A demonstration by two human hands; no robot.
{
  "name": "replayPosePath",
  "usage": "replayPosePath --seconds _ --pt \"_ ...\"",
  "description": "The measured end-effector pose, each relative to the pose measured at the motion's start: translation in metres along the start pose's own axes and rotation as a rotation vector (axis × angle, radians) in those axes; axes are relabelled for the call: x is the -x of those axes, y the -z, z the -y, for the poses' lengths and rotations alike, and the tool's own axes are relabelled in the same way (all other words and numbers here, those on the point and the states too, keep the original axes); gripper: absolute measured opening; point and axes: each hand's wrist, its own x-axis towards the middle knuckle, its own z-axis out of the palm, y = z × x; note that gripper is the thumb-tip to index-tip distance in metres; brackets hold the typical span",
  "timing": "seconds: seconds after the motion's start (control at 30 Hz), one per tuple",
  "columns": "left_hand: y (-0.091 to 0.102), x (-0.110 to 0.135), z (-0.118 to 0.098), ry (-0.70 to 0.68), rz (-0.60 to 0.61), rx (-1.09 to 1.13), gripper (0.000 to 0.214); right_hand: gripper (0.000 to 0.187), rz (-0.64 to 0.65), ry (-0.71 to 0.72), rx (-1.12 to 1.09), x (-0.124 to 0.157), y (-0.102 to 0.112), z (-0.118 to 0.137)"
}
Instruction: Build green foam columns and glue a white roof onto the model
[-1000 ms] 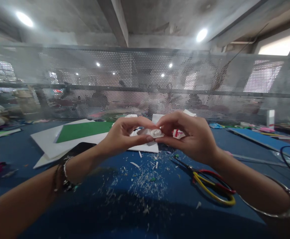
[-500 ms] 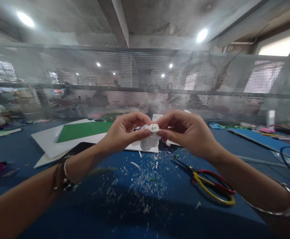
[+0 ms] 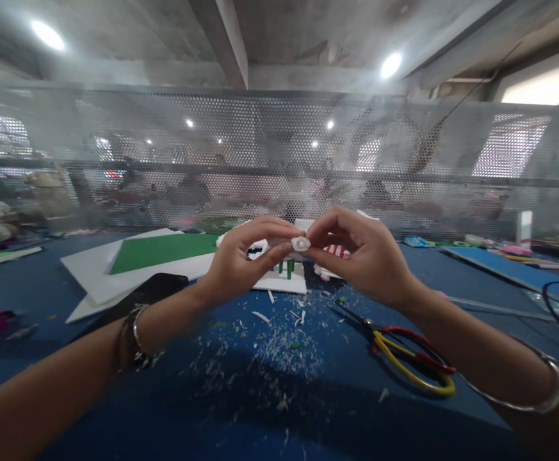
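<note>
A small white rolled piece [image 3: 301,244], coiled like a rosebud at the end facing me, is held up between my hands. My left hand [image 3: 245,251] pinches its left side with thumb and fingertips. From the right, my right hand [image 3: 363,253] grips it the same way. Just behind and below, short green posts [image 3: 289,269] stand on a white board [image 3: 298,283]. A red-and-white striped piece [image 3: 337,250] shows partly behind my right fingers. Under my right forearm lie scissors [image 3: 404,355] with red and yellow handles.
White scraps [image 3: 286,352] litter the blue tabletop [image 3: 173,410]. At left lie a green sheet [image 3: 159,253] over white sheets [image 3: 87,272] and a flat black object [image 3: 164,288]. A blue board [image 3: 514,272] is at right. A perforated metal screen [image 3: 260,153] rises behind.
A blurred white part hanging below the rolled piece no longer shows there, and the green posts behind have come into view. My left hand and wrist have shifted slightly right.
</note>
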Motion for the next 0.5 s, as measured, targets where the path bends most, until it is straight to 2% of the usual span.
replayPosePath --seconds 0.13,0.23,0.5 --pt "-0.006 0.004 -0.005 -0.063 -0.067 -0.158 0.012 0.016 -0.068 0.004 0.006 0.000 -0.004 0.001" --pt "-0.010 0.006 -0.007 -0.044 -0.091 -0.223 0.014 0.016 -0.094 0.016 0.026 0.001 -0.006 0.002" --pt "-0.016 0.012 -0.006 -0.035 -0.041 -0.308 0.023 0.008 -0.106 0.031 0.047 0.003 -0.010 0.000"
